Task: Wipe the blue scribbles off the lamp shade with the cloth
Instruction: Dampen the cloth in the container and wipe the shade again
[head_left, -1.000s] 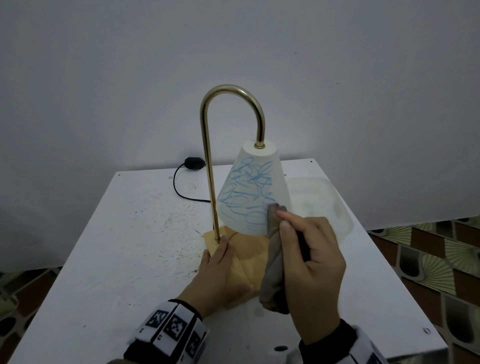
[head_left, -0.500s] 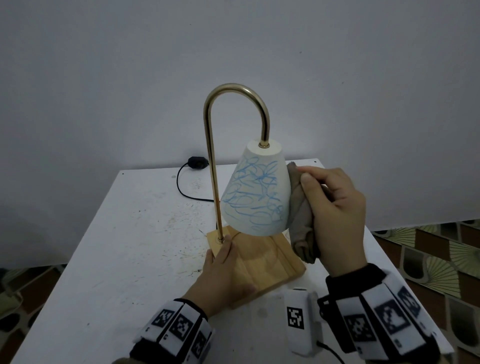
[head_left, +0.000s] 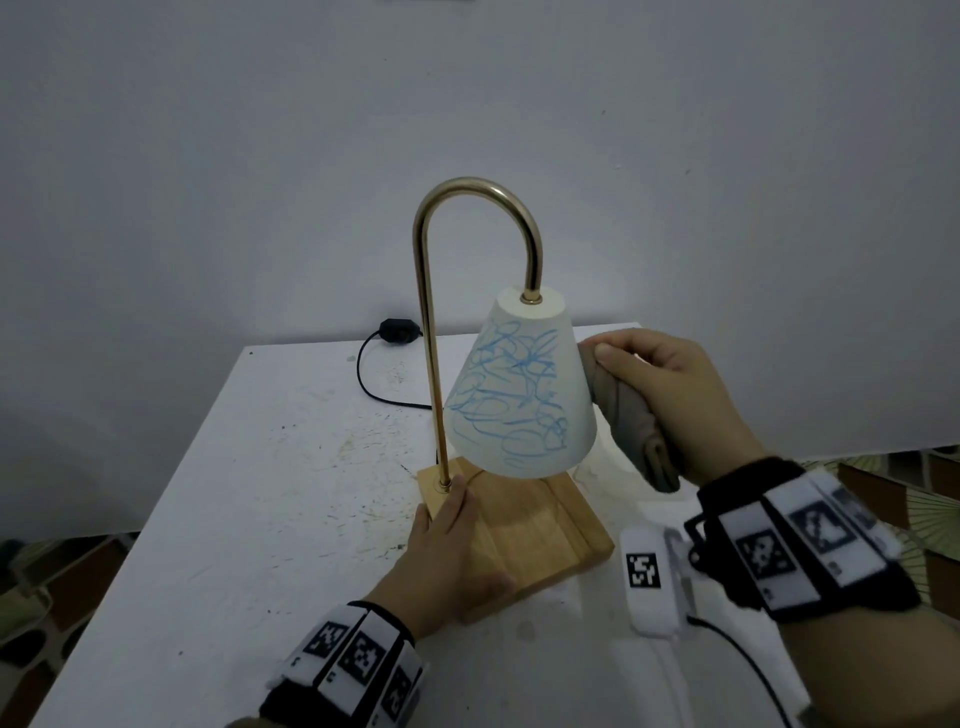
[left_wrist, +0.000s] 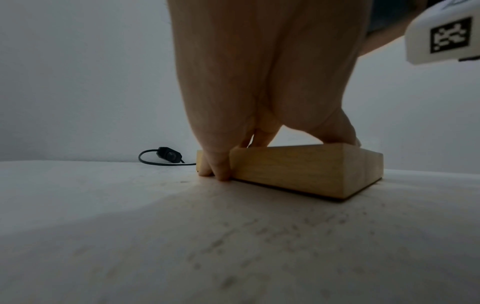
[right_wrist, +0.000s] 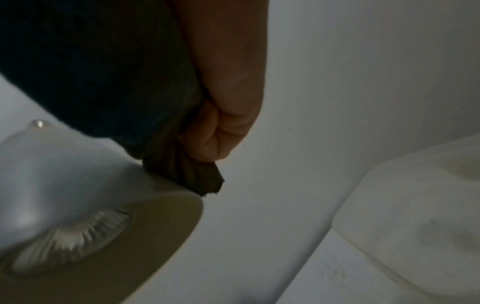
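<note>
A white cone lamp shade (head_left: 571, 395) covered in blue scribbles (head_left: 511, 395) hangs from a curved brass pole (head_left: 431, 332) on a wooden base (head_left: 535, 530). My right hand (head_left: 670, 395) grips a folded grey cloth (head_left: 623, 421) and holds it against the shade's right side. From the right wrist view the cloth (right_wrist: 187, 170) touches the shade (right_wrist: 78, 174) near its rim. My left hand (head_left: 447, 556) rests on the base's near left corner, thumb on top and fingers down its side. The left wrist view shows that hand (left_wrist: 259, 82) on the base (left_wrist: 298, 168).
The lamp stands on a scuffed white table (head_left: 234, 519). A black cord with an inline switch (head_left: 397, 331) runs along the table's back edge. A grey wall rises behind. Patterned floor (head_left: 914, 483) shows to the right of the table.
My right hand has carried the cloth from the shade's lower front up and round to its right side. The left hand has stayed on the base.
</note>
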